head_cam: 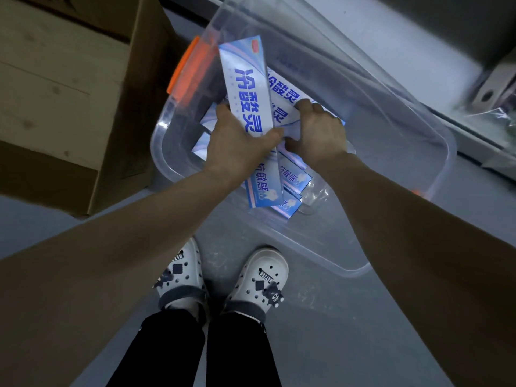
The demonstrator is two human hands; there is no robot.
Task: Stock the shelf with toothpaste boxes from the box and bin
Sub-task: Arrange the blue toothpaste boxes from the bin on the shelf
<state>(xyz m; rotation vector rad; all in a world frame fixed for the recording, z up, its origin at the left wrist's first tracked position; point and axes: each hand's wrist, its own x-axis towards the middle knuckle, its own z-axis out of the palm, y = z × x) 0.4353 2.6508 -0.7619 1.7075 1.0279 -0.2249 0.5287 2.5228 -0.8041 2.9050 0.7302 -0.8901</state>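
A clear plastic bin [418, 129] with an orange latch [184, 65] stands on the grey floor in front of me. Several blue and white toothpaste boxes lie inside it. My left hand [237, 143] grips one long toothpaste box [245, 85] around its middle, lifted above the others and pointing away from me. My right hand [318, 129] reaches into the bin beside it, fingers curled over another toothpaste box [282, 90] lying below. More boxes [293, 177] show beneath both wrists.
A large open cardboard box [69, 93] stands left of the bin, close to its orange latch. My two feet in white clogs [223, 280] stand just before the bin. A grey shelf base with a metal bracket [488, 93] runs along the upper right.
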